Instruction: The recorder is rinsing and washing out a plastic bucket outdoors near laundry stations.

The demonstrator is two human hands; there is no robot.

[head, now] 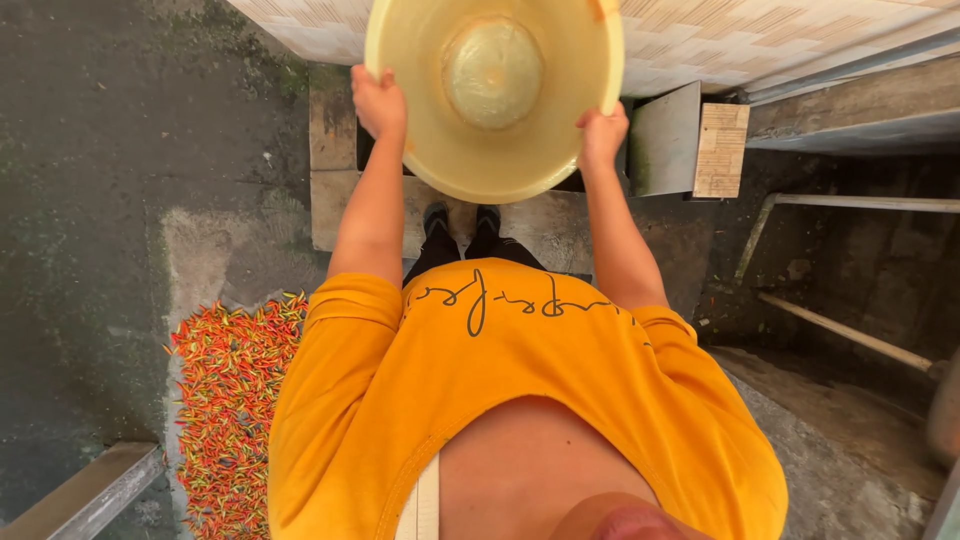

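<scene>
**Head view: both hands grip a round yellow basin**

Head cam looks straight down the person's front. A round pale-yellow plastic basin [493, 95] is held out at arm's length, far from the body, its open side turned toward the cam w/ the raised round bottom showing in the centre. It hangs in the air, above a concrete slab [335, 195] and in front of a patterned tiled wall [760, 35].

Left hand [379, 102] is clamped on the basin's left rim, fingers together and wrapped over the edge. Right hand [602, 135] is clamped on the right rim, lower down; fingers curled round the edge, tips hidden behind the basin. Both arms are bare from the elbow & nearly straight.

Near the cam: an orange short-sleeved shirt [520, 370] fills the lower middle. Black shoes [462, 222] stand on the slab, just under the basin.

Near left, on the ground: a spread heap of small red, orange & green chili peppers [232, 400], well apart from the hands. Far right of the basin: a grey metal panel [665, 140] beside a small tiled block [722, 150]. Right side: pale pipes [850, 333] over dark wet ground.
</scene>
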